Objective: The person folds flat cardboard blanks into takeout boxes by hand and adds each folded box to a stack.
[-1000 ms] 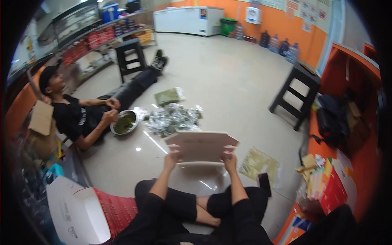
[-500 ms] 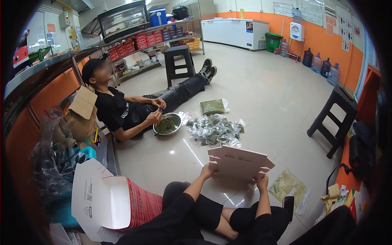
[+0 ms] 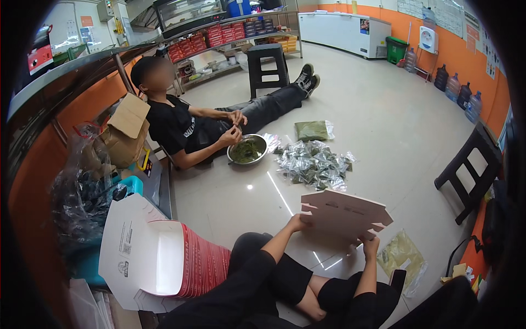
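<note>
A flat cardboard box blank (image 3: 345, 214), whitish with notched tabs, is held up in front of me by its two sides. My left hand (image 3: 299, 222) grips its left edge, fingers closed. At its right edge my right hand (image 3: 370, 247) is closed on the tabs. To my left, a nested stack of red food boxes (image 3: 207, 263) lies on its side. The white inside of the end box (image 3: 167, 257) shows, with its wide lid flap (image 3: 121, 249) spread out. Beyond the blank, a heap of small clear bags (image 3: 315, 165) with green contents lies on the floor.
A person (image 3: 174, 118) sits at the left, both hands above a metal bowl (image 3: 247, 149) of greens. A larger green bag (image 3: 313, 130) lies behind the heap. A flat clear bag (image 3: 404, 257) is on the floor at my right, near a black stool (image 3: 472, 170).
The whole scene has shifted right in the view as my head turned. Both my hands still hold the box blank, and the seated person's hands have risen slightly off the bowl.
</note>
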Available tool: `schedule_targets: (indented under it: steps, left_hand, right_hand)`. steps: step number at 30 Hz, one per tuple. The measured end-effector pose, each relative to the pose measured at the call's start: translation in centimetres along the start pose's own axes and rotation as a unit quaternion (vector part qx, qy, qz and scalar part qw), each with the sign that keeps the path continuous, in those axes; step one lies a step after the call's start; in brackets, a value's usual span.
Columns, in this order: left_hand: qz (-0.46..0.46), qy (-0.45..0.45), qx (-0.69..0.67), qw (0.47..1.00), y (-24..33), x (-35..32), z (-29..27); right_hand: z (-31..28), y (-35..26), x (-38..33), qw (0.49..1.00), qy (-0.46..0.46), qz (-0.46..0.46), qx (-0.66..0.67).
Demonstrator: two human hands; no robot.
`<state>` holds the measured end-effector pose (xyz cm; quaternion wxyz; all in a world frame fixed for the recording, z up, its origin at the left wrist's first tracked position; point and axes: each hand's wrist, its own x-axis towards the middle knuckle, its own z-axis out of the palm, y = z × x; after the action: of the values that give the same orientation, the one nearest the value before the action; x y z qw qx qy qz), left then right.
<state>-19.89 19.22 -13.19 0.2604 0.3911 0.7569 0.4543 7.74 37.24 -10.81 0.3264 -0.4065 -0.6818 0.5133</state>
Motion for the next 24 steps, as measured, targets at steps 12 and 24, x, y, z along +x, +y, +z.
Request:
schedule_targets:
  steps: [12,24]
  left_hand:
    - [-0.018,-0.039,0.011,0.999,-0.4,0.6,1.0]
    - [-0.070,-0.011,-0.020,0.997,7.3,-1.3,-0.8]
  right_hand:
    - [0.3,1.2,0.3,1.000,0.001,-0.031,0.004]
    - [0.5,-3.2,-0.1,0.990,0.092,-0.065,-0.090]
